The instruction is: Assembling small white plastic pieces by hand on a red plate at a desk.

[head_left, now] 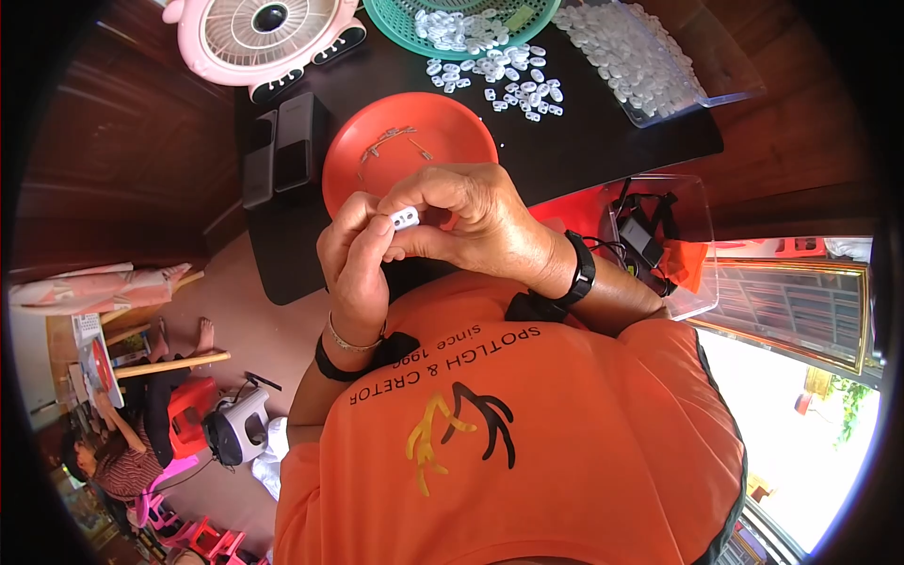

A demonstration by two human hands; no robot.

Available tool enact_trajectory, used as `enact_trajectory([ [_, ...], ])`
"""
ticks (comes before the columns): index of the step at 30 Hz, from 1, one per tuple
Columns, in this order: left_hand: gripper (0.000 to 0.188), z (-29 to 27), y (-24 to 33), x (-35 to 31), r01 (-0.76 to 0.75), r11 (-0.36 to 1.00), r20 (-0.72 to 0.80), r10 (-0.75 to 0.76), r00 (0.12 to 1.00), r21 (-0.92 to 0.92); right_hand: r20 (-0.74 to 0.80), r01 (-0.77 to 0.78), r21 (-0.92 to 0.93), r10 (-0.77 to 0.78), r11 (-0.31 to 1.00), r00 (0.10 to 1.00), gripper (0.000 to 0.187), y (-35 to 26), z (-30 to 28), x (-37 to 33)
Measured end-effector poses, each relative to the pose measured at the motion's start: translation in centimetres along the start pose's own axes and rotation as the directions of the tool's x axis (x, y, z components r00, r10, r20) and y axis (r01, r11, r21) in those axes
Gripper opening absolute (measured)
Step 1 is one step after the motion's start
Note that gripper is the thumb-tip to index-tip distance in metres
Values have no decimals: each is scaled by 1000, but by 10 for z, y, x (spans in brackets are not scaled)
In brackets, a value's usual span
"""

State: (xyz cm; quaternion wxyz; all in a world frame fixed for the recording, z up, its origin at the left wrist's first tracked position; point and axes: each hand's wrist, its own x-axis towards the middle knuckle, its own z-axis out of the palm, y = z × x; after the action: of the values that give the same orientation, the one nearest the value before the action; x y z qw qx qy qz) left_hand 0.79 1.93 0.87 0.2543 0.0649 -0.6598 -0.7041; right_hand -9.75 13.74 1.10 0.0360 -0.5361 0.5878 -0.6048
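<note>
A small white plastic piece with two holes (405, 218) is pinched between the fingertips of both hands, just over the near rim of an orange-red bowl (341, 151). My left hand (353, 252) grips it from the left, thumb and fingers closed. From the right, my right hand (466, 215) closes its thumb and forefinger on the same piece. Inside the bowl lie several thin metal bits (386, 139), perhaps springs or pins, too small to tell. Beyond it, loose white plastic pieces (527, 94) are scattered on the dark table (603, 146).
A green basket (383, 21) and a clear bin (730, 66) hold more white pieces at the back. A pink fan (202, 42) and two grey devices (294, 141) stand left. Right of me is a clear box (697, 282) with cables. Another person (122, 461) sits far left.
</note>
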Motion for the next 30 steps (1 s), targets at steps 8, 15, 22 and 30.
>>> enact_trajectory([
  [8, 23, 0, -2, 0, 24, 998, -5, -24, 1000, 51, 47, -124, 13, 123, 992, 991, 30, 0, -3, -5],
  [15, 26, 5, 0, 1, 33, 996, 4, -34, 999, 82, 30, -65, 39, 63, 997, 998, 29, 6, -3, -7],
  [22, 27, 6, -3, 0, 32, 993, -8, -31, 999, 110, 22, -58, 58, 57, 997, 998, 27, 10, -3, -11],
  [30, 16, 12, -8, 3, 156, 985, 101, -163, 981, 73, 13, -34, -86, 36, 996, 999, 25, 6, -18, -17],
])
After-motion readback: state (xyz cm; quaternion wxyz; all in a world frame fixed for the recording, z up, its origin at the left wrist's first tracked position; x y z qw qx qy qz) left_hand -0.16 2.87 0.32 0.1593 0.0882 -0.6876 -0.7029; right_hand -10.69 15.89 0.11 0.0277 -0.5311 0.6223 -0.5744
